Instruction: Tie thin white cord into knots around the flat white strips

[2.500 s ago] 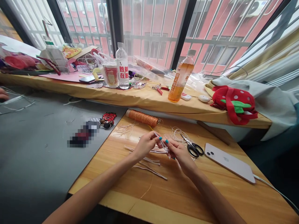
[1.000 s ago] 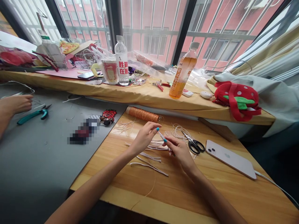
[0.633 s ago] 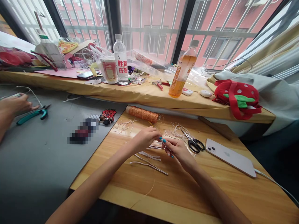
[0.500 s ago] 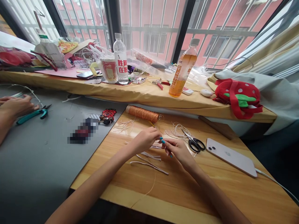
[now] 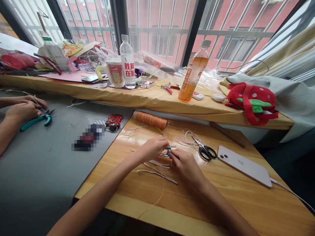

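Currently, in the head view, the left hand (image 5: 155, 146) and the right hand (image 5: 186, 163) are being held close together over the wooden table (image 5: 261, 208), their fingertips meeting. The thumbs and forefingers of both are being pressed together on a small pale strip (image 5: 169, 151), which is being mostly covered by them, so its full shape cannot be told. Just below the hands, several short white cords (image 5: 162, 165) are being supported flat on the wood. Beyond the left hand, a spool of orange cord (image 5: 151, 119) is lying on its side near the table's far edge. To the right of the right hand, black-handled scissors (image 5: 203, 147) are lying beside a loose tangle of pale thread (image 5: 189, 137), and near them a phone (image 5: 244, 166) is resting with its back being turned up. On the grey surface (image 5: 54, 170) at the left, teal-handled pliers (image 5: 34, 122) are lying just beside another person's hands (image 5: 22, 111), by which a thin strand is being held. On the cloth-covered ledge (image 5: 147, 103) beyond, a clear bottle (image 5: 128, 67), a bottle of orange drink (image 5: 193, 77) and a red bag (image 5: 262, 98) are being supported.
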### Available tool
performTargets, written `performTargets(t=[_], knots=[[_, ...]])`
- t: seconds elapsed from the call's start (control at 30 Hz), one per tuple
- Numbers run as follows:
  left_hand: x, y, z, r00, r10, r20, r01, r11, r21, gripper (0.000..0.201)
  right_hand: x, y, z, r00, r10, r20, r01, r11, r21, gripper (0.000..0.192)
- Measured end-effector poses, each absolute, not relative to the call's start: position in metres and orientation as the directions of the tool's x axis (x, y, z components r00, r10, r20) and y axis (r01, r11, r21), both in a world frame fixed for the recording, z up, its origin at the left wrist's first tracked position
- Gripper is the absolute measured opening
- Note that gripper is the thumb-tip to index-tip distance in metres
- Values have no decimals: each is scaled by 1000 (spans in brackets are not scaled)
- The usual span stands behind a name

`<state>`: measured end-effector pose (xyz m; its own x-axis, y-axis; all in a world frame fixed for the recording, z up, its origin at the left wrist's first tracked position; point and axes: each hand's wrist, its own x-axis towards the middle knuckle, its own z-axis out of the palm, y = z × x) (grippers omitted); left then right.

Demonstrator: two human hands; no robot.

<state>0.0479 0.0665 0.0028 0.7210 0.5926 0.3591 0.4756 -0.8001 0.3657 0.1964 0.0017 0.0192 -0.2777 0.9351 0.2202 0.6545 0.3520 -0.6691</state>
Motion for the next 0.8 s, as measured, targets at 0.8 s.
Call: performTargets(t=[0.8], knots=[[13, 20, 38, 907, 398, 138, 363, -904, 225, 15, 213, 11, 9, -289, 956, -43, 422, 87, -902, 24]])
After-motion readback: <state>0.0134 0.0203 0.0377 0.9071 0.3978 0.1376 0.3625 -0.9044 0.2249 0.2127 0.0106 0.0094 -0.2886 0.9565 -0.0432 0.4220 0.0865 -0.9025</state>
